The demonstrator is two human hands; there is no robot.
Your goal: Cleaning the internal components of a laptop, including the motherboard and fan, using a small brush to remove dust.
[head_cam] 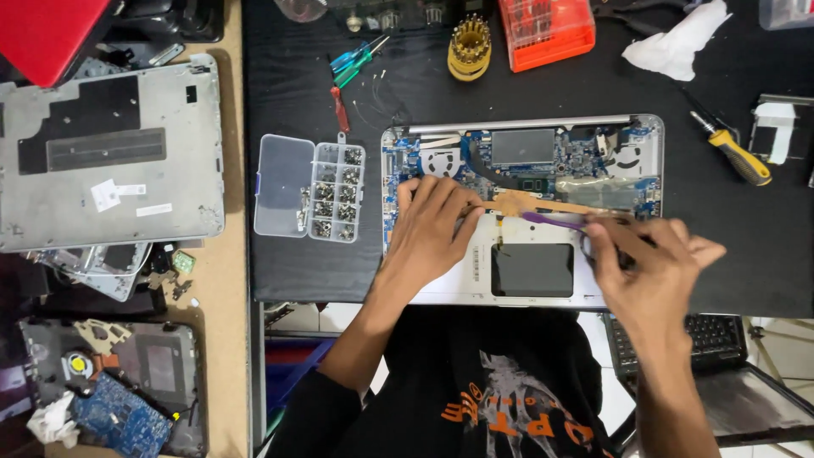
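Both forearms reach out from a black printed shirt toward an opened laptop chassis (441, 288) lying on the black mat of the counter (729, 263).

Left hand (432, 229): flat on the chassis, fingers spread, tips at the left end of an orange flat ribbon cable (530, 203), pressing down beside the blue motherboard (543, 157).

Right hand (649, 259): fingers pressed together, pinching a purple pry tool (551, 220); its tip sits at the ribbon cable, near the middle of the chassis.

Progress, judged: bottom cover already off; a grey cover panel (110, 153) lies well apart on the far left. Motherboard, fans and heat pipe remain seated, so board removal looks undone. The dark rectangular window near the front edge shows an empty bay.

Chassis look: silver shell, blue board along the far edge, hinge bar at the far side.

Nearby: clear screw organiser box (309, 187) just left of the chassis, lid open; yellow-handled screwdriver (733, 153) to the right; orange bit case (547, 30) far centre.
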